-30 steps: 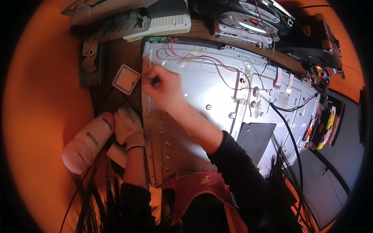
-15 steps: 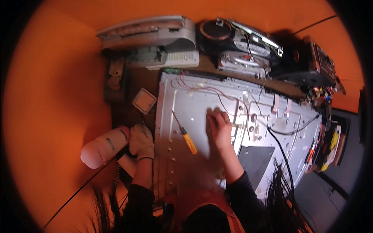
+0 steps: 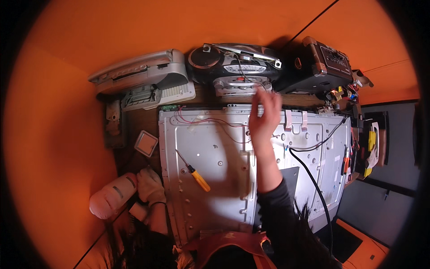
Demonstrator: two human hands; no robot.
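Observation:
My right hand [image 3: 264,119] is raised over the upper middle of a large silver metal panel [image 3: 201,166], fingers loosely apart and holding nothing that I can see. A screwdriver [image 3: 199,179] with a yellow handle lies on the panel's left half, among red wires and a black cable [image 3: 313,179]. Left of the panel, my left hand [image 3: 150,188], apparently in a pale glove, is curled beside a large pinkish bottle [image 3: 107,201]; what its fingers grip is hidden. A small square pale item [image 3: 145,142] lies above it.
Along the back stand a silver device [image 3: 136,74], a black boombox [image 3: 206,60] and a black speaker box [image 3: 320,67]. Tools [image 3: 371,141] and small parts lie to the right, beside grey surfaces. An orange wall [image 3: 62,112] borders the bench.
My right hand has moved from the panel's left, across and up toward its back edge, fingers spreading. The screwdriver now lies on the panel in plain view. The camera's view has shifted.

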